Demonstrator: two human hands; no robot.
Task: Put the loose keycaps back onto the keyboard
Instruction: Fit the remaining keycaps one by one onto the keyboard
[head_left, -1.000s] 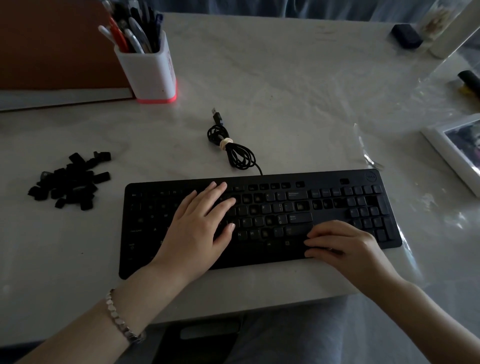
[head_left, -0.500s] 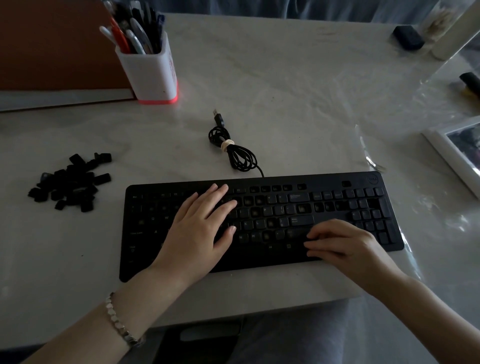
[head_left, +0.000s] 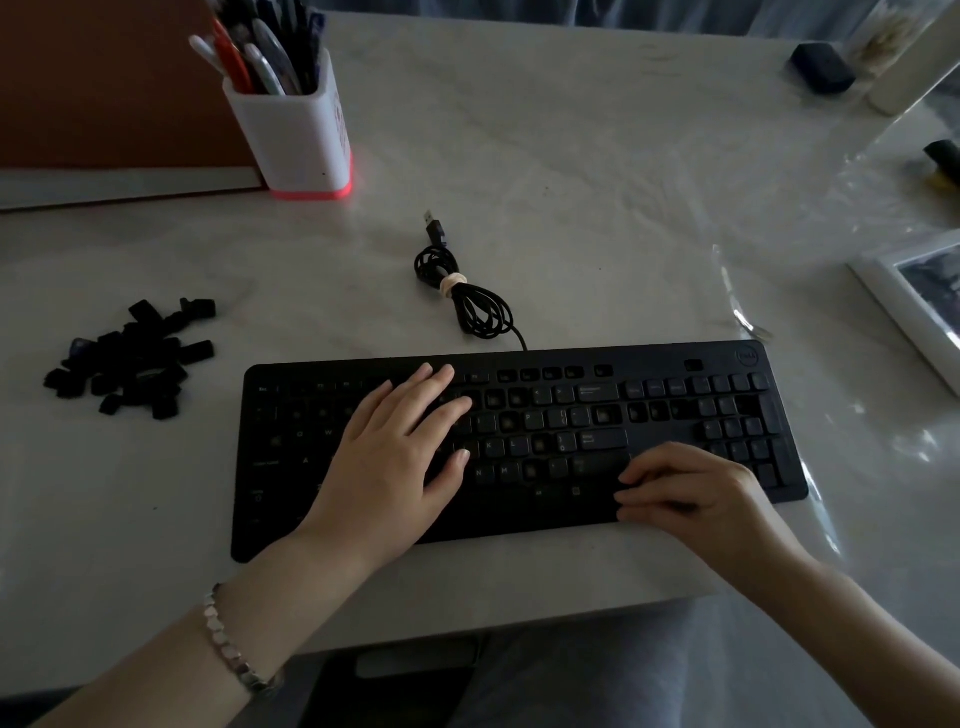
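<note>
working on flat black plastic keyboard; many sockets looking bare, mostly across its left part, though dim. resting left hand palm down on keyboard centre-left, fingers straight and slightly spread, pressing the key field, holding nothing. curling right hand over keyboard's near right edge, fingertips pointing left; cannot tell whether pinching a cap underneath. lying well left of keyboard: heap of small black loose keycaps, neither hand touching it. sitting just behind keyboard: coiled black usb cable. judging step as seating or checking caps mid-board, task looking far from finished. next move likely calling for reaching left to the heap, pinching one cap, matching it to a bare socket, pressing straight down.
</note>
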